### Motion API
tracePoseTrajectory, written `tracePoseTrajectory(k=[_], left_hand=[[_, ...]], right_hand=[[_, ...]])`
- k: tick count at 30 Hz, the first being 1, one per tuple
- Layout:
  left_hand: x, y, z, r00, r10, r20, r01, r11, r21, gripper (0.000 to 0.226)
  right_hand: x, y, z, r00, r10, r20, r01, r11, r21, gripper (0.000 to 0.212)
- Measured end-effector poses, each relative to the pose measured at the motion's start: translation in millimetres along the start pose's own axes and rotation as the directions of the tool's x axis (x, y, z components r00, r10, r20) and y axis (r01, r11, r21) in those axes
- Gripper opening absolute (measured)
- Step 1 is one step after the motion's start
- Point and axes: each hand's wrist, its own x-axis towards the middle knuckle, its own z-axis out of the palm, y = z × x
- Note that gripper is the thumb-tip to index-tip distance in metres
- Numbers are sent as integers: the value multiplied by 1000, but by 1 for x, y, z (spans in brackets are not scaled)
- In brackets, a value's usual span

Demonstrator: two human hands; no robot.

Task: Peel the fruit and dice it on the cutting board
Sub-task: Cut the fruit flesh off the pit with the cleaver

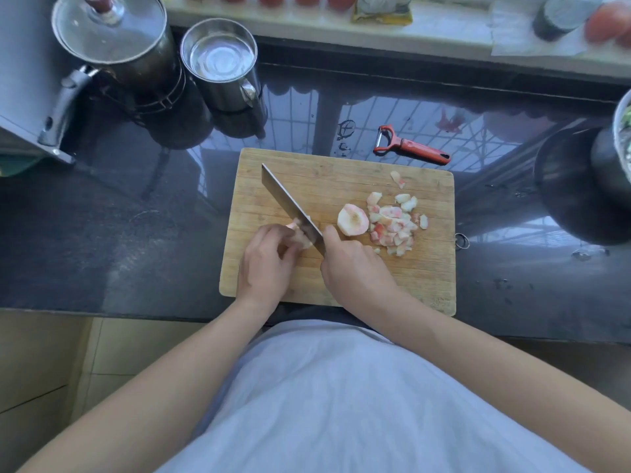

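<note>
Fingers of my left hand (264, 264) curl round a peeled pink-white fruit piece (300, 235) on the rectangular wooden cutting board (341, 278); my right hand (351, 268) grips the steel cleaver (290, 204) slicing it, beside the diced pile (396, 223).

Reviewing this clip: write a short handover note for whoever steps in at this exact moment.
Right hand grips the knife, blade down on the fruit piece the left hand pins to the cutting board.
Done: peeling, peeler set aside; diced pile on the board's right.
Left: dice this piece, then the peeled chunk beside the pile.
</note>
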Motion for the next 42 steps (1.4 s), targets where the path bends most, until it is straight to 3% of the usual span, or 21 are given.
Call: tracePoseTrajectory(k=[3, 10, 15, 21, 27, 30, 37, 42], left_hand=[[4, 3, 3, 996, -84, -11, 82, 990, -111, 11], [11, 12, 6, 942, -336, -22, 326, 925, -193, 17], [17, 15, -2, 884, -467, 6, 444, 838, -316, 20], [17, 13, -7, 874, -486, 25, 463, 815, -348, 20], [31, 3, -12, 838, -545, 43, 516, 763, -388, 22], [36, 3, -16, 826, -561, 52, 529, 741, -413, 20], [19, 8, -1, 934, -346, 85, 356, 892, -279, 19], [13, 14, 15, 946, -305, 113, 323, 918, -230, 26]], right_hand=[[4, -1, 0, 999, 35, -4, -35, 999, 17, 23], [9, -10, -4, 1000, 18, -1, -18, 998, 58, 20], [-13, -6, -13, 995, 43, 88, -43, 999, -3, 22], [-18, -8, -15, 987, 42, 156, -30, 996, -82, 27], [-3, -23, -8, 991, -6, 131, 29, 984, -175, 42], [6, -31, -9, 994, -32, 108, 50, 984, -172, 37], [-6, -8, -19, 981, 71, 183, -51, 993, -111, 28], [-17, 11, -19, 974, 100, 202, -90, 994, -57, 28]])
